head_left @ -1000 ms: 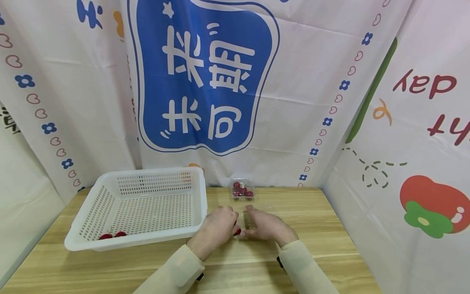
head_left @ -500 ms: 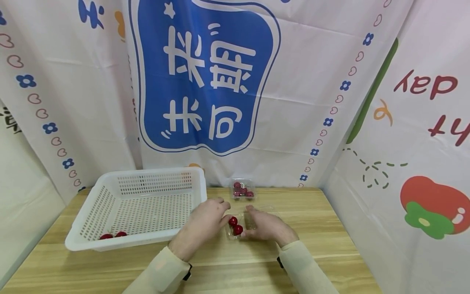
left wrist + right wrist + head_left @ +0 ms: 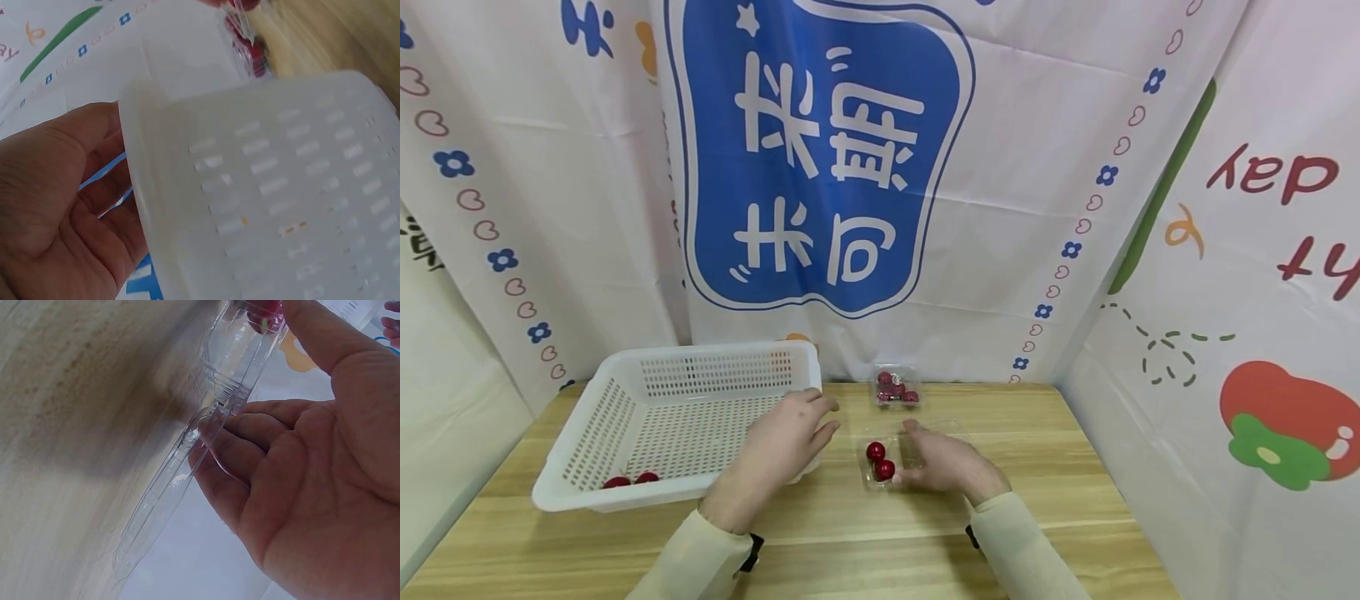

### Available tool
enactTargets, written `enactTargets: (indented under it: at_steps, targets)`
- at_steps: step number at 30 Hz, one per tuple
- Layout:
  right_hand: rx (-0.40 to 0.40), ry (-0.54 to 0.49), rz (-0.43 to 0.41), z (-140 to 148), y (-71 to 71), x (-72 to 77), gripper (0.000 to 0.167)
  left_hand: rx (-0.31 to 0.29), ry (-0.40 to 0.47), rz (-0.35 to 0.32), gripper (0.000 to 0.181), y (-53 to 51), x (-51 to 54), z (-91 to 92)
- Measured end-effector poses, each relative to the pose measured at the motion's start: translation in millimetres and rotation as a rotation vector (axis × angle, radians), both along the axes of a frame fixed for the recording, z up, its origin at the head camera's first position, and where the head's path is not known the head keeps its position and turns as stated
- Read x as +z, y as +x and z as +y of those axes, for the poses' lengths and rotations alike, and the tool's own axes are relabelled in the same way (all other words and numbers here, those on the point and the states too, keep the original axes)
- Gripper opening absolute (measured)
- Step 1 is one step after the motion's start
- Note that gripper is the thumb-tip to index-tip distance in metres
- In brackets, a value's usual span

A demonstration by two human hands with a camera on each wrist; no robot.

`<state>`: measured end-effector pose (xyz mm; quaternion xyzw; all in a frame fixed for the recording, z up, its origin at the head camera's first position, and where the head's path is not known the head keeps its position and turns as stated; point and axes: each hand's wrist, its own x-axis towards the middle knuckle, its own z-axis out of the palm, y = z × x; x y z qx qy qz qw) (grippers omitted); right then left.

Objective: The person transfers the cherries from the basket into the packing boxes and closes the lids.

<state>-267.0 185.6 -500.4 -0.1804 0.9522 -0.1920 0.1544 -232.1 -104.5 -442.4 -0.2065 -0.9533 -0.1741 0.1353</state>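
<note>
My left hand (image 3: 781, 435) is over the right rim of the white perforated basket (image 3: 815, 367), empty, its fingers loosely bent; in the left wrist view the hand (image 3: 69, 200) is beside the basket's rim (image 3: 140, 169), which partly covers its fingers. My right hand (image 3: 953, 463) holds a clear hinged plastic box (image 3: 868, 477) on the table. Two red round fruits (image 3: 884, 470) lie in its left part. In the right wrist view the thumb of my right hand (image 3: 312, 462) is by the box (image 3: 234, 356), with fingers behind its clear lid (image 3: 153, 512).
Two red fruits (image 3: 617, 482) lie at the near left of the basket. A second clear box (image 3: 896, 387) with several red fruits stands at the back of the wooden table (image 3: 1037, 550). Printed white cloths hang behind the table and along its sides.
My left hand has let go of a red fruit in the box and moved left to the basket's rim, uncovering two fruits. My right hand has stayed at the box.
</note>
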Motion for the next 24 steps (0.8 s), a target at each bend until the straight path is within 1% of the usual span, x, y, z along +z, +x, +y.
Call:
enactTargets:
  at_steps: [5,13,24]
  targets:
    - [0.001,-0.005,-0.005,0.1,1.5,1.8,0.109,0.053,0.021,-0.032,0.022,2.1,2.0,-19.8]
    - [0.001,-0.003,-0.005,0.0,2.6,2.7,0.109,0.090,0.069,-0.030,0.025,6.0,2.6,-53.0]
    - [0.012,-0.004,-0.004,-0.2,1.9,2.6,0.109,0.146,0.069,-0.061,0.031,11.7,6.4,-93.6]
